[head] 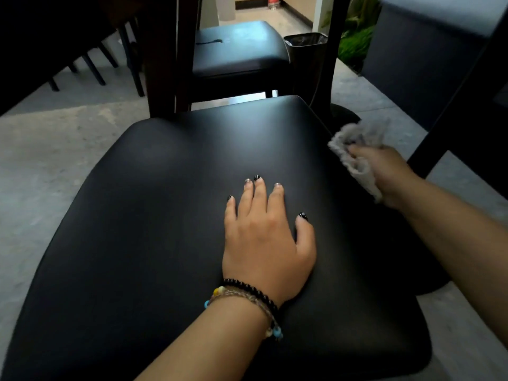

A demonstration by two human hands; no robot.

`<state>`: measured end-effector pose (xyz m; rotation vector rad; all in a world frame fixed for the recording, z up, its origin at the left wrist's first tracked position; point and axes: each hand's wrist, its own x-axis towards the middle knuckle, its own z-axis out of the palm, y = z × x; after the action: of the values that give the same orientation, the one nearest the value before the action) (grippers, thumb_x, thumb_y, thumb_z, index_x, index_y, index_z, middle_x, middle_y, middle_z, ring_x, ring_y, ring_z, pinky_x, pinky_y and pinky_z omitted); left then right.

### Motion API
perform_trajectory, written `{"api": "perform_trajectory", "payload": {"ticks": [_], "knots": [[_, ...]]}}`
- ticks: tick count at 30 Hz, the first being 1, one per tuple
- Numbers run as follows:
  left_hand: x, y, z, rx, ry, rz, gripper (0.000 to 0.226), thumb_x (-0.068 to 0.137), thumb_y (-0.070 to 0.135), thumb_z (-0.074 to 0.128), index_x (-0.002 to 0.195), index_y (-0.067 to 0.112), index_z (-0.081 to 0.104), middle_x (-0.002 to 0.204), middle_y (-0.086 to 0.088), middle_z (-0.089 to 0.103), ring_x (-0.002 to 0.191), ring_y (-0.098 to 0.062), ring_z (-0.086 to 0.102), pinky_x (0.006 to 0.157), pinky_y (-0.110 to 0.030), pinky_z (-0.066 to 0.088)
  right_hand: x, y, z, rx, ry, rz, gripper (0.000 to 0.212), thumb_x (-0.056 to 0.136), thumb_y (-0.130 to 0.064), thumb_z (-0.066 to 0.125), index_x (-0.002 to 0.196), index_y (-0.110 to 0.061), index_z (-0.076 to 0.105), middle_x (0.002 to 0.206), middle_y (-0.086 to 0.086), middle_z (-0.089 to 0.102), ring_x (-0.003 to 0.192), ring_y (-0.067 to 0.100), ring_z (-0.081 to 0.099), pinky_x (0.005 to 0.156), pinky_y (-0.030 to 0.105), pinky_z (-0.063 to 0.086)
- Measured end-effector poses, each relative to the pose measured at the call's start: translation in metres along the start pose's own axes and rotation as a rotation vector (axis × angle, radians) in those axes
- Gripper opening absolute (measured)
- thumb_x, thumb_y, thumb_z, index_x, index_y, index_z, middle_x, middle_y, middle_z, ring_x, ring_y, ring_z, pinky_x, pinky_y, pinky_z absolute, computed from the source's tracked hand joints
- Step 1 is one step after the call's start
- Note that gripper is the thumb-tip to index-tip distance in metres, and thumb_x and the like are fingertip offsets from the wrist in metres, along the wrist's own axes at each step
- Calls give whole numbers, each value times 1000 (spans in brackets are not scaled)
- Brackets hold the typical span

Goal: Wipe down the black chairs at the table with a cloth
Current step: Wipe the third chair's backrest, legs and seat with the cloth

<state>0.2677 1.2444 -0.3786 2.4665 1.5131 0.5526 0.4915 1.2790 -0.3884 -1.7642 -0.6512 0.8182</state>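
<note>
black chair seat (165,215) filling the centre of the frame, left hand (266,237) flat on it with fingers spread, right hand (390,174) at its right edge gripping a crumpled grey cloth (354,144), second black chair (239,50) at upper centre, dark bin (305,41) beside it

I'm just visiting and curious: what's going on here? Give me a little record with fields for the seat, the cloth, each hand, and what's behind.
seat: black padded chair seat, close to the camera
left hand: left hand lies flat on the seat, fingers straight, beaded bracelets on the wrist
right hand: right hand grips the cloth at the seat's right edge
cloth: grey cloth, bunched, blurred
behind: second black seat; dark waste bin beside it; green plants
floor: grey floor
</note>
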Motion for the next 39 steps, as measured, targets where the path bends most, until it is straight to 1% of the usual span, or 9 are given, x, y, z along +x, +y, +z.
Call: {"api": "perform_trajectory", "payload": {"ticks": [3, 7, 10, 13, 16, 24, 32, 37, 39], "knots": [[-1, 0, -1, -21, 14, -4, 69, 85, 48, 28, 148, 20, 35, 158, -3, 26, 148, -16, 12, 120, -38, 3, -8, -16, 10, -295, 61, -201, 28, 92, -28, 60, 116, -16, 67, 109, 5, 69, 106, 24, 63, 93, 35, 50], [-1, 1, -2, -27, 4, 1, 70, 85, 48, 27, 149, 20, 34, 158, -4, 25, 148, -16, 11, 121, -39, 3, -65, -9, -4, -617, -60, -499, 5, 91, -23, 60, 90, -25, 65, 91, -6, 65, 90, 18, 61, 64, 16, 38], [0, 1, -2, -35, 1, 5, 66, 89, 47, 30, 149, 19, 32, 158, -4, 24, 148, -17, 11, 121, -40, 3, -77, -14, 0, -801, -126, -693, 9, 89, -21, 60, 87, -29, 59, 100, -2, 60, 96, 25, 58, 71, 25, 34], [0, -1, -1, -26, 3, 5, 62, 93, 45, 38, 149, 19, 31, 159, -4, 23, 148, -16, 9, 121, -40, 3, -55, -27, 19, -864, -85, -619, 20, 93, -22, 54, 108, -15, 63, 122, 10, 60, 111, 31, 56, 81, 32, 41], [-1, -1, -1, -47, 10, -1, 60, 93, 42, 40, 148, 17, 34, 159, -2, 25, 148, -14, 11, 121, -40, 3, -33, -39, 43, -890, -5, -496, 29, 93, -28, 52, 113, -8, 60, 121, 15, 59, 108, 35, 57, 82, 36, 44], [-3, -2, -2, -96, 22, 11, 54, 93, 40, 40, 142, 18, 39, 156, -2, 31, 147, -15, 15, 121, -42, 6, -114, -7, 18, -811, -153, -727, 47, 82, -22, 58, 129, -18, 61, 134, 4, 58, 128, 23, 49, 104, 31, 39], [-2, -1, -2, -91, 20, 7, 54, 94, 32, 40, 145, 16, 38, 157, -2, 29, 148, -13, 13, 121, -39, 5, -59, -40, 55, -931, -20, -535, 41, 86, -23, 58, 126, -13, 57, 135, 7, 52, 122, 31, 50, 95, 37, 44], [-4, -1, -3, -157, 51, 17, 53, 90, 34, 38, 140, 17, 45, 150, -1, 41, 145, -15, 22, 120, -40, 10, -105, -12, 38, -898, -80, -706, 51, 84, -21, 60, 135, -17, 55, 140, 4, 52, 133, 23, 43, 109, 28, 31], [-3, -1, -3, -152, 46, 28, 55, 90, 37, 35, 140, 17, 45, 151, -1, 40, 146, -15, 21, 120, -40, 10, -116, -5, 27, -851, -127, -720, 47, 83, -19, 60, 130, -20, 59, 136, 2, 56, 130, 21, 47, 107, 33, 37]]}}
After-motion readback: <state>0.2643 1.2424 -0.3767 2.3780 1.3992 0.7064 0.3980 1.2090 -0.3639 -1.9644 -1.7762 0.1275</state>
